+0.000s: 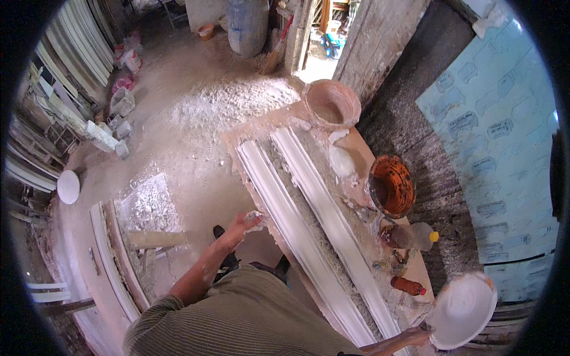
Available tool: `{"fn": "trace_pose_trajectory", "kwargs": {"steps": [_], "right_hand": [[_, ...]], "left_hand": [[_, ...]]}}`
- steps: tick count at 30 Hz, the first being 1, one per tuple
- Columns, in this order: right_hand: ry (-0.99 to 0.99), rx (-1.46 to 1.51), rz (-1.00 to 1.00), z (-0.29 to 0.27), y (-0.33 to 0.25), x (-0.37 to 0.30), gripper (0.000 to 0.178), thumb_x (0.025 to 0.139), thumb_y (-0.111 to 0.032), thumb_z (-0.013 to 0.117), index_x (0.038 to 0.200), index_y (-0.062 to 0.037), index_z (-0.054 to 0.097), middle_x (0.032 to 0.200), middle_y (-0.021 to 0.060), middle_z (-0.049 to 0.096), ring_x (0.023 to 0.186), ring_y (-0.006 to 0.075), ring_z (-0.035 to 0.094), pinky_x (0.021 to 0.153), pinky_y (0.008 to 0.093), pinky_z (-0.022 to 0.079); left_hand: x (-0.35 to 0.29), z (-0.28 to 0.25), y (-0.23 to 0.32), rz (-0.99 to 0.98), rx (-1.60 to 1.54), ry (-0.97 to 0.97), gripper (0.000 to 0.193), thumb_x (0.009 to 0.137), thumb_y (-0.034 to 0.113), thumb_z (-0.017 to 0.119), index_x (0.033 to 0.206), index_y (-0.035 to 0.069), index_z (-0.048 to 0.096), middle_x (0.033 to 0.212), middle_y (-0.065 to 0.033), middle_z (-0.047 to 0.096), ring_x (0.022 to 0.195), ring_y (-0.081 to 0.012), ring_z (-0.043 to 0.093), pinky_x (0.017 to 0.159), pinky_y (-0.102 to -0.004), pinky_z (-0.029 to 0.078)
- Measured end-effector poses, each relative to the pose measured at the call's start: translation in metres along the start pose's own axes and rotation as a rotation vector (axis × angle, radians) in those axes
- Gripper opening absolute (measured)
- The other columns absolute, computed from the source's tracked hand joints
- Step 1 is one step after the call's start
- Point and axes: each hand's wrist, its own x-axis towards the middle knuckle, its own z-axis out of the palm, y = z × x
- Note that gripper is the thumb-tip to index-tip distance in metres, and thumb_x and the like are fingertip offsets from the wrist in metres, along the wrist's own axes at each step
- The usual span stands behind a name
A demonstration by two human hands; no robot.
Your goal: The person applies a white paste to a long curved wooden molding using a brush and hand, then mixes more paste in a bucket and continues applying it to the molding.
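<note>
My right hand (418, 337) grips the rim of a white round bowl (466, 308) at the lower right, held just beyond the table's right edge. White residue coats the bowl's inside. My left hand (242, 226) is beside the table's left edge, its fingers curled and caked with white plaster; what they hold, if anything, is unclear. Two long white plaster mouldings (291, 222) (338, 237) lie side by side lengthwise on the worktable (267, 121), with rough plaster crumbs between them.
Along the table's right side stand a pinkish bucket (332, 105), an orange bucket (392, 187), a clear bottle with a yellow cap (418, 236) and a small brown bottle (407, 285). Left are a low bench with a moulding (113, 261) and white powder (151, 204) on the floor. A blue barrel (247, 26) stands behind.
</note>
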Motion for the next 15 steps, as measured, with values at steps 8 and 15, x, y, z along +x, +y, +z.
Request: {"fn": "trace_pose_trajectory", "kwargs": {"steps": [8,15], "right_hand": [[-0.937,0.437,0.43,0.17,-0.26,-0.334,0.036,0.096,-0.031,0.047,0.117,-0.0044,0.057,0.12,0.0091,0.058,0.104,0.0253,0.059,0.086,0.0408,0.051],[-1.557,0.283,0.78,0.261,-0.394,-0.597,0.035,0.092,-0.007,0.053,0.123,0.0084,0.053,0.114,0.017,0.065,0.096,0.0278,0.068,0.083,0.0424,0.058]], "left_hand": [[0.013,-0.112,0.106,0.241,0.047,-0.198,0.044,0.093,0.038,0.064,0.124,0.006,0.059,0.114,-0.0052,0.062,0.11,-0.016,0.054,0.1,-0.0335,0.04],[-0.019,-0.266,0.199,0.304,-0.009,-0.054,0.048,0.089,0.027,0.07,0.127,0.001,0.053,0.123,-0.0097,0.059,0.114,-0.0177,0.053,0.102,-0.0348,0.039]]}}
